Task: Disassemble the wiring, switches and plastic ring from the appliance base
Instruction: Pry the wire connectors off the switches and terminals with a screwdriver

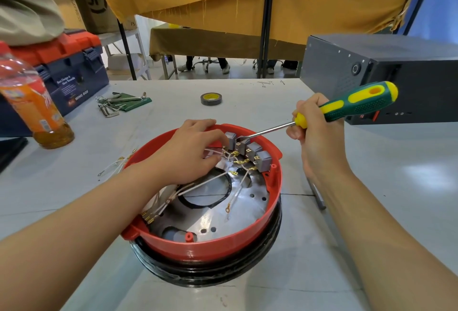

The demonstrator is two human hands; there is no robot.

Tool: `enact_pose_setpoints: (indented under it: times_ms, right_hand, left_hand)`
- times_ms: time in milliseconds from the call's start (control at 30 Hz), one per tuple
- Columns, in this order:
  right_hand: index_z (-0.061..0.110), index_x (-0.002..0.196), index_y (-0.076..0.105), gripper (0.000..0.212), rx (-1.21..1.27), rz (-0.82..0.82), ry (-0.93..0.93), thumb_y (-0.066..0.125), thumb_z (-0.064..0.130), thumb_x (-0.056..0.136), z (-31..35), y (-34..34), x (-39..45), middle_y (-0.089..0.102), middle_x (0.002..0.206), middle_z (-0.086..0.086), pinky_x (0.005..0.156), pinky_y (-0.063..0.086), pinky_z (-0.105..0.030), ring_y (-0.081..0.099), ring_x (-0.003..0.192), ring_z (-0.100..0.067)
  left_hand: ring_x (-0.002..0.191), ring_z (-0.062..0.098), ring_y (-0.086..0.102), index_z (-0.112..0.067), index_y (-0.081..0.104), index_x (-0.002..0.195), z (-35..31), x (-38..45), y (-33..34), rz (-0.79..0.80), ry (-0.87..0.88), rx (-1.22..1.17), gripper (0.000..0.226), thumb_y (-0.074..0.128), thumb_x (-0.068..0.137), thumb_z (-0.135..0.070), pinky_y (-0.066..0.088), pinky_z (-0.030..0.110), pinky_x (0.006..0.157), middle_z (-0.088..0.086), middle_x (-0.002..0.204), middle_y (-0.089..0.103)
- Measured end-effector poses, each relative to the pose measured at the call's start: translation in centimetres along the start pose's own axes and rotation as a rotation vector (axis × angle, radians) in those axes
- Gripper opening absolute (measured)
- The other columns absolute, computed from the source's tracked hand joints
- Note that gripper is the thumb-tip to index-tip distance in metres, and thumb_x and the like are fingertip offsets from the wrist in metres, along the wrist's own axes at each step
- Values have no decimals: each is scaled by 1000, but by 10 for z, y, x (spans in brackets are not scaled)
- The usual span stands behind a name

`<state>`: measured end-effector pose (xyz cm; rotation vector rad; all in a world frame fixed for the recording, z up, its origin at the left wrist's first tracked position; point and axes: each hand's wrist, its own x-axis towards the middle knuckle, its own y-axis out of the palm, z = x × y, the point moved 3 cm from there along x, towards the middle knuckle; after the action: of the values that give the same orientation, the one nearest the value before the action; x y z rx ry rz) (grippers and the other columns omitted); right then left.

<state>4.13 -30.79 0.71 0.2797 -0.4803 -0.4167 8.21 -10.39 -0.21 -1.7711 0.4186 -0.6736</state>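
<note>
Grey table (322, 211) bears tape roll (211, 98), bottle (32, 102), toolbox (64, 72).

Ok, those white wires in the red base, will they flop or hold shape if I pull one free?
Probably floppy: the white wires curve loosely across the metal plate. Likely light, being thin. Their ring terminal could snag on the plate's holes.

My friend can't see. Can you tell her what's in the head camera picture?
A right hand grips a green and yellow screwdriver, its tip among grey switches inside a round red plastic appliance base. The left hand pinches the white wires beside them.
</note>
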Motion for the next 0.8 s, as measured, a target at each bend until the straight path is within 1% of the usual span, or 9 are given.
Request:
enact_pose_setpoints:
  times_ms: [100, 133, 233, 300, 433, 533, 633, 700, 800]
  right_hand:
    - [18, 57, 41, 23, -79, 38, -48, 55, 14, 76, 1, 4, -3, 40, 52, 7, 44, 31, -19, 34, 45, -10]
    - [17, 59, 41, 22, -123, 62, -72, 55, 16, 77, 2, 6, -5, 40, 51, 9, 44, 31, -18, 35, 45, -10]
    - [18, 62, 42, 21, -281, 138, -143, 55, 20, 79, 2, 14, -9, 40, 49, 12, 48, 35, -19, 39, 47, -10]
    - [23, 61, 43, 22, -343, 171, -172, 55, 23, 79, 1, 19, -11, 41, 49, 13, 51, 36, -18, 42, 50, -9]
    - [24, 63, 43, 25, -407, 207, -224, 55, 20, 84, -1, 23, -14, 43, 48, 13, 48, 35, -9, 43, 48, -2]
    - [24, 65, 42, 28, -462, 224, -268, 56, 16, 88, -1, 23, -15, 44, 50, 13, 50, 34, -8, 44, 50, -1]
    - [25, 65, 40, 31, -512, 249, -323, 56, 15, 89, 1, 24, -17, 47, 52, 18, 51, 33, -6, 46, 52, 1]
    - [25, 65, 41, 27, -546, 269, -354, 55, 19, 87, 2, 26, -18, 48, 55, 19, 53, 33, -5, 47, 55, 3]
    - [22, 67, 42, 22, -558, 295, -376, 54, 21, 86, 5, 28, -21, 46, 56, 14, 54, 34, -5, 48, 56, 3]
  left_hand:
    - [137, 19, 24, -26, 54, 121, 2, 0, -2, -28, 3, -17, 31, 57, 90, -27, 19, 26, 108, 1, 150, 35]
    - [137, 18, 24, -25, 55, 121, 2, 1, -2, -26, 0, -14, 31, 57, 90, -28, 18, 25, 108, 0, 150, 34]
    - [139, 19, 22, -26, 61, 117, 4, 1, -1, 3, -20, -10, 27, 58, 90, -29, 18, 29, 112, 0, 154, 28]
    - [139, 20, 21, -28, 65, 112, 4, 1, -1, 17, -21, -15, 24, 57, 91, -31, 18, 32, 113, 0, 154, 27]
    - [139, 20, 20, -30, 67, 111, 4, 1, -1, 23, -25, -23, 23, 56, 91, -34, 19, 34, 113, -1, 155, 26]
    - [140, 20, 19, -30, 67, 111, 4, 1, -1, 26, -25, -22, 23, 55, 92, -35, 19, 36, 114, -2, 155, 26]
    - [140, 20, 18, -31, 67, 110, 4, 0, -1, 29, -25, -24, 22, 55, 92, -35, 19, 37, 114, -1, 155, 25]
    - [140, 20, 18, -31, 67, 109, 3, 0, -1, 29, -23, -30, 22, 55, 92, -34, 19, 38, 114, -1, 155, 26]
    - [140, 21, 18, -32, 67, 108, 3, 0, -1, 33, -24, -34, 21, 55, 91, -33, 20, 39, 114, 0, 155, 26]
